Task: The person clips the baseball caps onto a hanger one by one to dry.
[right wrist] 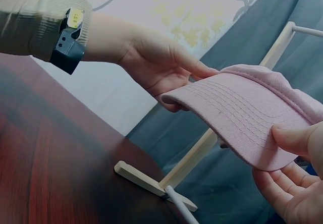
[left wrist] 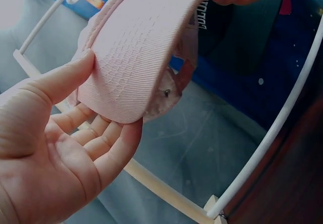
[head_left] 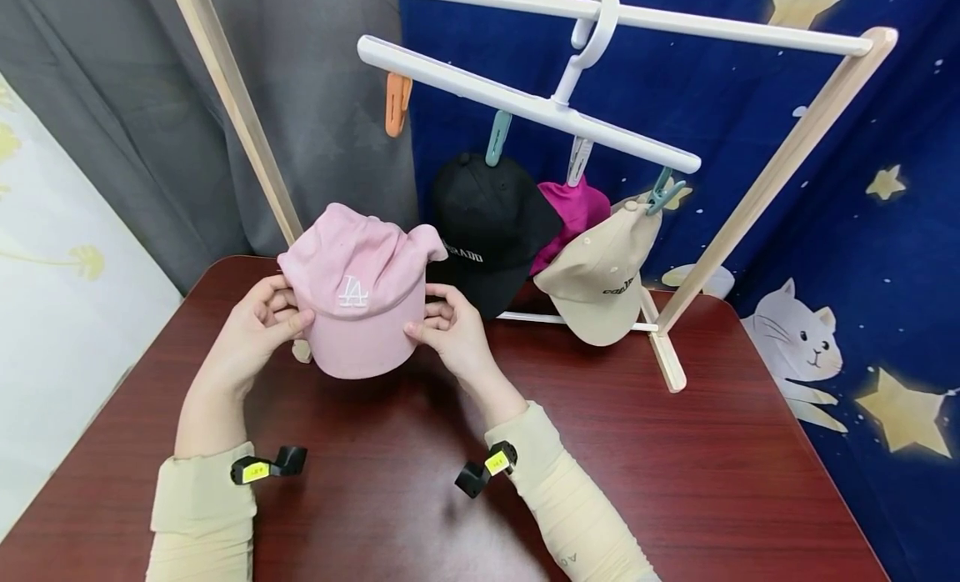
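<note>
A pink baseball cap (head_left: 360, 273) with white "LA" letters is held up above the table, brim toward me. My left hand (head_left: 258, 328) pinches one side of its brim, thumb on top and fingers beneath, as the left wrist view shows on the brim (left wrist: 133, 52). On the opposite side my right hand (head_left: 453, 328) pinches the brim the same way; its thumb lies on top in the right wrist view. Behind hang a black cap (head_left: 480, 207), a magenta cap (head_left: 573, 215) partly hidden, and a beige cap (head_left: 607, 265).
A white hanger (head_left: 517, 102) hangs tilted from a wooden rack (head_left: 780, 173). An orange clip (head_left: 397, 104) at its left end holds nothing; other clips, such as the teal clip (head_left: 498, 137), grip the caps. The rack stands on a dark red table (head_left: 675, 465).
</note>
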`<state>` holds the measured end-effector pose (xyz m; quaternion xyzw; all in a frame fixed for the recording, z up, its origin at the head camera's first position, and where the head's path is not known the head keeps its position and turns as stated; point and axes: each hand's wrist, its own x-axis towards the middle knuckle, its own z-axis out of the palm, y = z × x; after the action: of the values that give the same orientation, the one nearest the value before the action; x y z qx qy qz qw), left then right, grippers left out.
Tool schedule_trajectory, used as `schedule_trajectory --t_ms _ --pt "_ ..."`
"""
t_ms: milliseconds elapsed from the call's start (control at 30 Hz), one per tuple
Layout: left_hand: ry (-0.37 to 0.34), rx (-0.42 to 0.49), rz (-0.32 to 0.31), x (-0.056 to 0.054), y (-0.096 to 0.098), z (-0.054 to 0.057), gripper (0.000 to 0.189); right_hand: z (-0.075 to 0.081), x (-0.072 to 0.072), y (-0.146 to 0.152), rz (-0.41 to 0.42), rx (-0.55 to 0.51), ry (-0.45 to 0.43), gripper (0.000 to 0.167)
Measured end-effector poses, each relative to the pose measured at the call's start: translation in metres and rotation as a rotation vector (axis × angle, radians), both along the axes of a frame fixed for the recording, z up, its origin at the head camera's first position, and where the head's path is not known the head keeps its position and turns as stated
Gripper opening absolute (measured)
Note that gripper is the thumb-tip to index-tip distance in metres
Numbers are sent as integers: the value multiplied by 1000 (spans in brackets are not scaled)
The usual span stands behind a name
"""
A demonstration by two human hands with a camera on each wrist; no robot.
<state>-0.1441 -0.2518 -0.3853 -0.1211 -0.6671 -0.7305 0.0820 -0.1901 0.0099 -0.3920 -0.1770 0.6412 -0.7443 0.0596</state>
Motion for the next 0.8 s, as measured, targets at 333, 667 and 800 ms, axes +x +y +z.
schedule_trajectory --t_ms 333,667,800 --pt "22 92 -28 -2 3 9 45 11 -1 2 7 -2 31 52" --pt "39 126 -83 -8 2 15 42 23 -3 2 -12 19 74 52" --pt "40 103 -101 -10 1 18 40 27 -5 3 -21 29 103 52"
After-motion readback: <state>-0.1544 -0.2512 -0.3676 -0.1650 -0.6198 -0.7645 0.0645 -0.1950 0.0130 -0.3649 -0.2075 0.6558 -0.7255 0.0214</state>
